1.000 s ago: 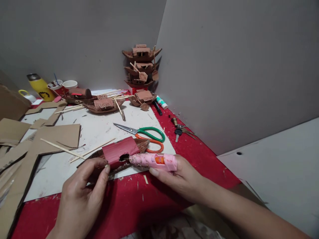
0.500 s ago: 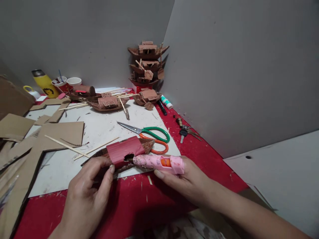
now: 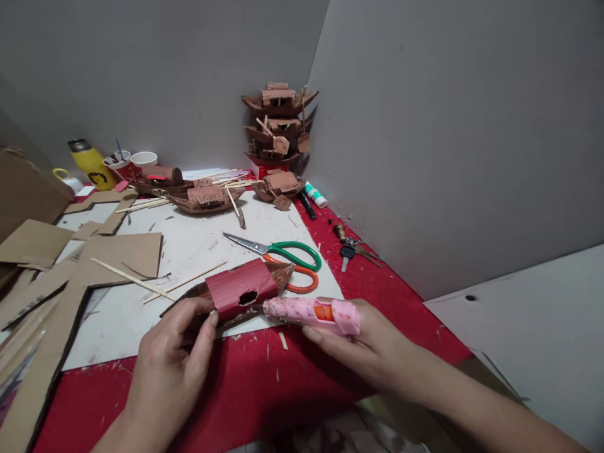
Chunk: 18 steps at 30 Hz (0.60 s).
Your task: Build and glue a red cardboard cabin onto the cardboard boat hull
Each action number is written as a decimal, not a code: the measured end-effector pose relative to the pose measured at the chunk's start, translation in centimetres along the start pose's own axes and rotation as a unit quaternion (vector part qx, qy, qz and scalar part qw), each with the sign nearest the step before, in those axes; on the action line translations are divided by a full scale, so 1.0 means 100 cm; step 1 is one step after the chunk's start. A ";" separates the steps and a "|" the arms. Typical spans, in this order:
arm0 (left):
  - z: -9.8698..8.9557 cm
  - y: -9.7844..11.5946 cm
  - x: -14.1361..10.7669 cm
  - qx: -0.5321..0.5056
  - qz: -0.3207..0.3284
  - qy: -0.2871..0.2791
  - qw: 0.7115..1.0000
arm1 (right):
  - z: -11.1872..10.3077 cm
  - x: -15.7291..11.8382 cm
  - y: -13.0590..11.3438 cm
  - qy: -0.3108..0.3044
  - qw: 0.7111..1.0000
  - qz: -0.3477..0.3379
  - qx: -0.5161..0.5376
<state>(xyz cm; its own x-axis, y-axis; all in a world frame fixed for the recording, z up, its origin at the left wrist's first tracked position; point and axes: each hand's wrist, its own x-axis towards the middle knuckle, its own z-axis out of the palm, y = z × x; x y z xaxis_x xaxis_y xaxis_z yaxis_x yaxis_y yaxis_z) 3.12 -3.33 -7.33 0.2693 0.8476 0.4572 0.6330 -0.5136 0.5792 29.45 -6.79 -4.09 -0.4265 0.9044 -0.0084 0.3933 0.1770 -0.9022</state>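
A small brown model boat (image 3: 280,277) with a red corrugated cardboard roof (image 3: 236,286) sits in front of me, partly over the white sheet. The roof's near side has a ragged dark hole. My left hand (image 3: 174,352) pinches the boat's left end and the roof's lower left corner between thumb and fingers. In my right hand (image 3: 363,346) is a pink utility knife (image 3: 302,311) with an orange slider. Its tip points left, just right of the hole, and the blade is hard to make out.
Green-and-orange-handled scissors (image 3: 278,255) lie behind the boat. Thin sticks (image 3: 132,279) and cut cardboard (image 3: 117,251) are at left. More model boats (image 3: 205,198) stand further back, with several stacked (image 3: 278,126) by the wall. Keys (image 3: 346,255), cups (image 3: 144,159) and a yellow bottle (image 3: 92,167) are around.
My right hand has drawn the knife back to the right, out of the roof's hole, which now shows fully. My left hand still holds the boat.
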 end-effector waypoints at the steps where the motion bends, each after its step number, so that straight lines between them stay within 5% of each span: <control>1: 0.000 0.000 0.000 0.001 -0.001 -0.002 1.000 | 0.000 -0.001 0.000 0.005 1.000 -0.001 0.004; 18: 0.001 0.000 0.002 0.006 0.016 -0.008 1.000 | 0.002 0.001 0.001 0.036 0.998 -0.020 -0.038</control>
<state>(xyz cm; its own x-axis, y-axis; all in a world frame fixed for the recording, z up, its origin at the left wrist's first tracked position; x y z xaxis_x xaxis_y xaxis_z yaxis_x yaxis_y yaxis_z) 3.19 -3.15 -7.30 0.3013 0.8329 0.4643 0.6328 -0.5389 0.5560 29.30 -6.74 -4.26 -0.3843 0.9212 0.0607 0.4392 0.2403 -0.8657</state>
